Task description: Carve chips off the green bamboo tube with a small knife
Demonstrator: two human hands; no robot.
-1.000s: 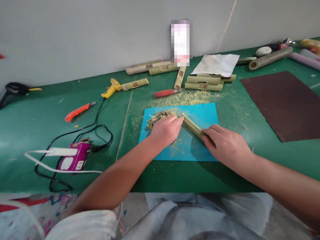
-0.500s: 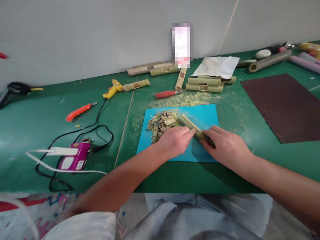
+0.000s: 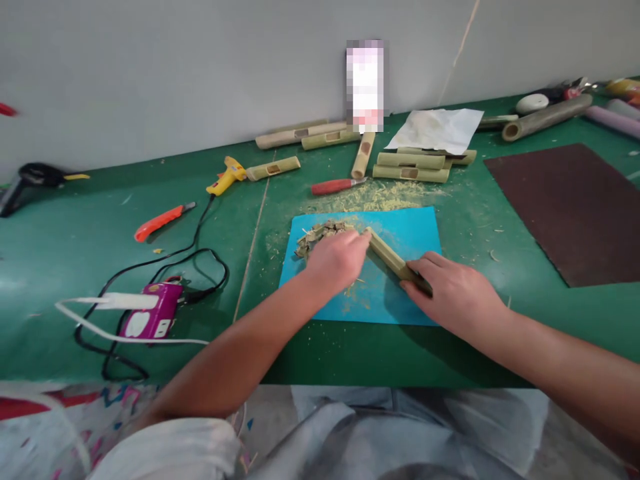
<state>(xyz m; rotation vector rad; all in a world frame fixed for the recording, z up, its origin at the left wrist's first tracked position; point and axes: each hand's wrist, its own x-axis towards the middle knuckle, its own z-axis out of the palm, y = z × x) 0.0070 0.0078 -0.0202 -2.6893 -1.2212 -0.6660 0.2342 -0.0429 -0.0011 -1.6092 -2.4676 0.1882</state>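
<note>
A short green bamboo piece (image 3: 387, 252) lies slanted on a blue mat (image 3: 410, 230) on the green table. My right hand (image 3: 453, 297) is closed over its near end, pressing it down. My left hand (image 3: 336, 261) is curled at the far end of the piece, fingers pressed together beside a pile of bamboo chips (image 3: 320, 235). What the left fingers hold, if anything, is hidden.
Cut bamboo tubes (image 3: 411, 167) and a red-handled knife (image 3: 334, 186) lie behind the mat among shavings. A yellow glue gun (image 3: 225, 177), an orange cutter (image 3: 160, 221) and a purple power strip (image 3: 150, 319) with cables sit left. A dark brown sheet (image 3: 575, 207) lies right.
My left hand slid back toward me along the bamboo piece, uncovering the chip pile, then moved forward again to the far end. My right hand stayed on the near end.
</note>
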